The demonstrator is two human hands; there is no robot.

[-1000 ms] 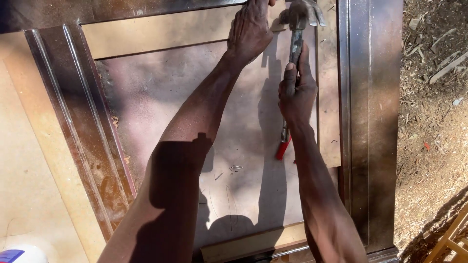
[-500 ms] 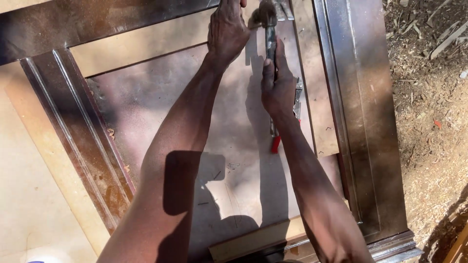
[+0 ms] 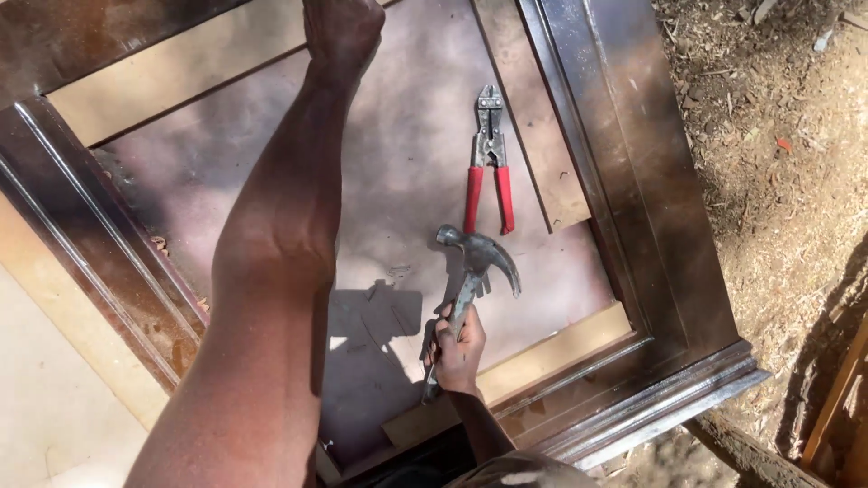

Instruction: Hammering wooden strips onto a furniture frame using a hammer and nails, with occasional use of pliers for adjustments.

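Observation:
My right hand [image 3: 457, 342] grips the handle of a metal claw hammer [image 3: 477, 259], held upright over the near part of a flat brown panel [image 3: 398, 172]. My left hand [image 3: 342, 25] is stretched far forward and rests on the panel near the top strip; its fingers are cut off by the frame edge. Red-handled pliers [image 3: 488, 163] lie on the panel, just beyond the hammer head. A dark moulded wooden frame [image 3: 633, 181] surrounds the panel.
Pale wooden strips [image 3: 533, 117] line the inside of the frame on the right, top and near side. Bare earth with wood chips [image 3: 778, 136] lies to the right. A light board [image 3: 54, 389] sits at the left. A wooden piece [image 3: 832, 407] stands at bottom right.
My right hand has pulled the hammer back from the far top strip toward me. The red-handled pliers, hidden under my arm before, now lie in plain view. My left hand stays forward.

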